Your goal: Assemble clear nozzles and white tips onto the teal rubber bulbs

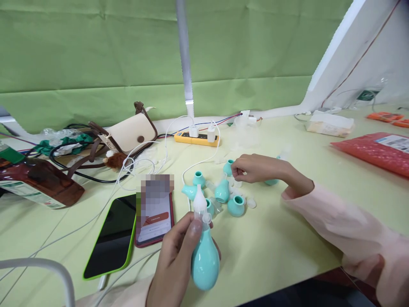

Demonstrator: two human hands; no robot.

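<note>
My left hand (179, 249) is wrapped round a teal nasal aspirator (206, 265). Its bulb points down, and a clear tube and pale pointed nozzle rise above the thumb. Farther back, my right hand (255, 167) reaches over the loose parts with its fingers curled together; whatever they pinch is hidden. Beside those fingers is an open-necked teal bulb (228, 168). Several more teal pieces lie nearby, among them a bulb with a clear top (222, 192) and a bulb with its dark opening upward (236, 207). Small translucent caps (251, 202) are scattered between them.
Two phones lie at left, one green-edged (110, 234), one red-edged (156, 213). Behind them are a cream handbag (131, 130), a brown bottle (41, 181) and white cables. A yellow power strip (179, 137) stands at the back; a red package (373, 149) lies right.
</note>
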